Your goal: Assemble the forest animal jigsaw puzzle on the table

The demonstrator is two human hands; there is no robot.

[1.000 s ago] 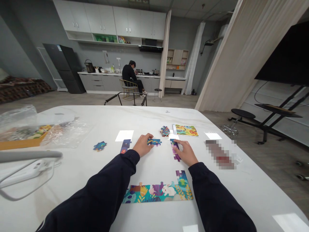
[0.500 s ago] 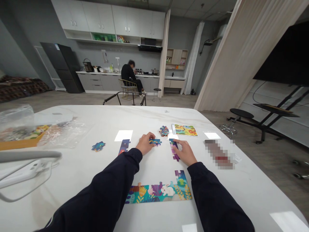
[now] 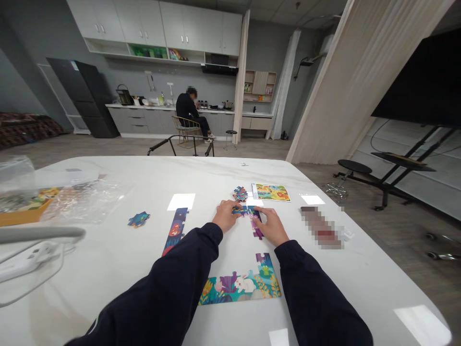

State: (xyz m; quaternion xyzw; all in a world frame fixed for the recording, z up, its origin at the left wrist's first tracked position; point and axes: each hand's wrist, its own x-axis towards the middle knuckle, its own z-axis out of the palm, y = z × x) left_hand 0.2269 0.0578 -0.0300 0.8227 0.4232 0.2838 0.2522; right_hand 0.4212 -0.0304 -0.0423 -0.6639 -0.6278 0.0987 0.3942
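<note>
Both hands have drawn together beyond the rabbit strip [image 3: 243, 287] since the earlier frame — the right hand [image 3: 272, 227] with thumb and fingers bent over the purple section [image 3: 257, 231], the left hand [image 3: 225, 217] pinching the smaller blue piece [image 3: 244, 211], now brought up just beside it. For a clean join, I'd keep the purple section flat and still, line tab to socket, then press straight down rather than shove; whether they interlock is too small to tell. Farther beyond the rabbit strip, a picture card [image 3: 272, 192] has a pale side band — any print there is unreadable.
</note>
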